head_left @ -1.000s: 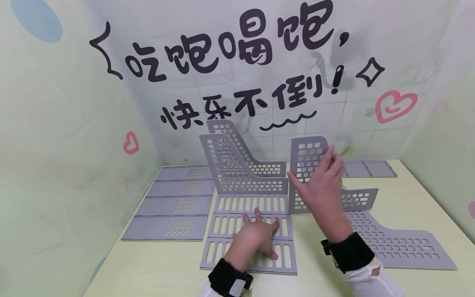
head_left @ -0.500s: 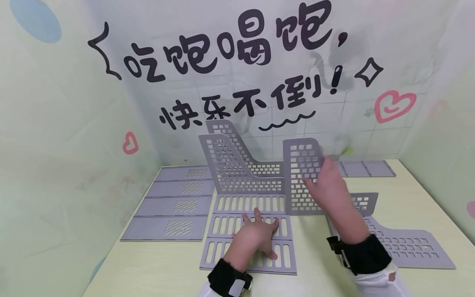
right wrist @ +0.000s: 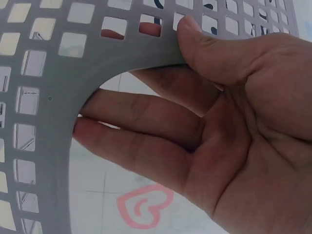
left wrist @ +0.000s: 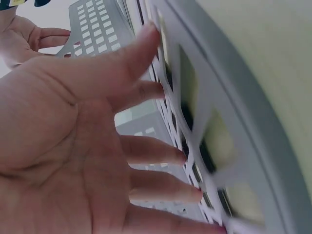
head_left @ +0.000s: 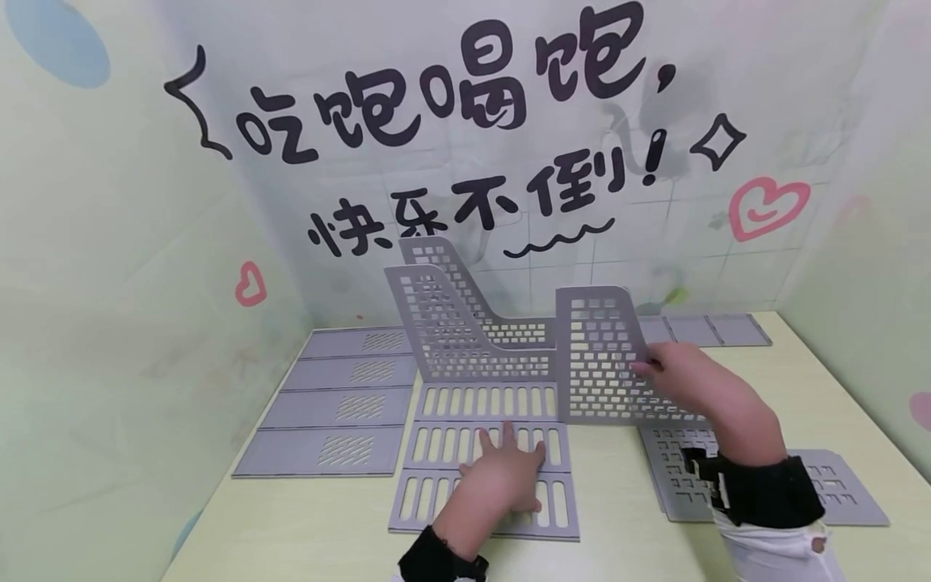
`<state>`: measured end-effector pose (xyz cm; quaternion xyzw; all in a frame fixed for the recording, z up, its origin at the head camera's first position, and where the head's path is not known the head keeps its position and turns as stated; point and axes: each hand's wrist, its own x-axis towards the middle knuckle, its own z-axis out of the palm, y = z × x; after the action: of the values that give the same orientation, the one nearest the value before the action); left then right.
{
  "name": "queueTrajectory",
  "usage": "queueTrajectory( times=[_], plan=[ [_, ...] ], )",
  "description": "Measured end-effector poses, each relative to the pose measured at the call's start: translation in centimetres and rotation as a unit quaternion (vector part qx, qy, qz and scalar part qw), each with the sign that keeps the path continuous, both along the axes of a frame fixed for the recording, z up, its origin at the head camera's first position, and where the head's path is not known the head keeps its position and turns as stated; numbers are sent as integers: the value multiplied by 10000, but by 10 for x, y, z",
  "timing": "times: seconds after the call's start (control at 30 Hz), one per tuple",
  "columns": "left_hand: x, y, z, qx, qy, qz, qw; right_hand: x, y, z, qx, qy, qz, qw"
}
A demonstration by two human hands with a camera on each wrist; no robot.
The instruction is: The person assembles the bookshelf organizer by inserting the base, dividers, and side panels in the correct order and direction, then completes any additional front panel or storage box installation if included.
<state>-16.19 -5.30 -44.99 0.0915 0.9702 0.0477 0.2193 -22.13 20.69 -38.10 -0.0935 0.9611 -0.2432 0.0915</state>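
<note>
My left hand (head_left: 502,473) lies with spread fingers on a flat grey slotted panel (head_left: 448,402); in the left wrist view its fingertips touch the slotted surface. With my right hand (head_left: 684,372) I grip a grey perforated side panel (head_left: 598,356) by its inner curved edge, thumb on the near face and fingers behind, as the right wrist view shows. That panel stands upright at the right edge of the slotted panel. Two more perforated side panels, a nearer one (head_left: 436,323) and a farther one (head_left: 444,250), stand upright at the back of the slotted panel.
Flat grey panels with slanted slits (head_left: 291,449) lie to the left. Another perforated side panel (head_left: 858,489) lies flat at the right, partly under my right forearm. More flat grey pieces (head_left: 735,330) lie at the back right, near the printed backdrop (head_left: 567,267).
My right hand slid from the tall part of the side panel down to its curved edge. The panel shifted left against the slotted panel. The left hand stayed in place.
</note>
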Motion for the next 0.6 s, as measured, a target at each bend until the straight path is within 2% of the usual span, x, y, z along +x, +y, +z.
queueTrajectory(
  times=[0.13, 0.27, 0.33, 0.47, 0.6],
  plan=[
    [6, -17, 1, -70, 111, 116, 9998, -1, 3, -1, 0, 18, 100, 9999],
    [10, -37, 2, -258, 174, 454, 9985, -1, 7, -4, -102, 67, 261, 9996],
    [10, -43, 2, -322, 155, 508, 9981, 0, 9, -5, -169, 109, 339, 9992],
    [8, -45, 2, -303, 10, 432, 9986, 0, 12, -7, -228, 132, 399, 9989],
    [5, -41, 2, -570, -4, 282, 9980, -1, 11, -7, -247, 71, 380, 9989]
  ],
)
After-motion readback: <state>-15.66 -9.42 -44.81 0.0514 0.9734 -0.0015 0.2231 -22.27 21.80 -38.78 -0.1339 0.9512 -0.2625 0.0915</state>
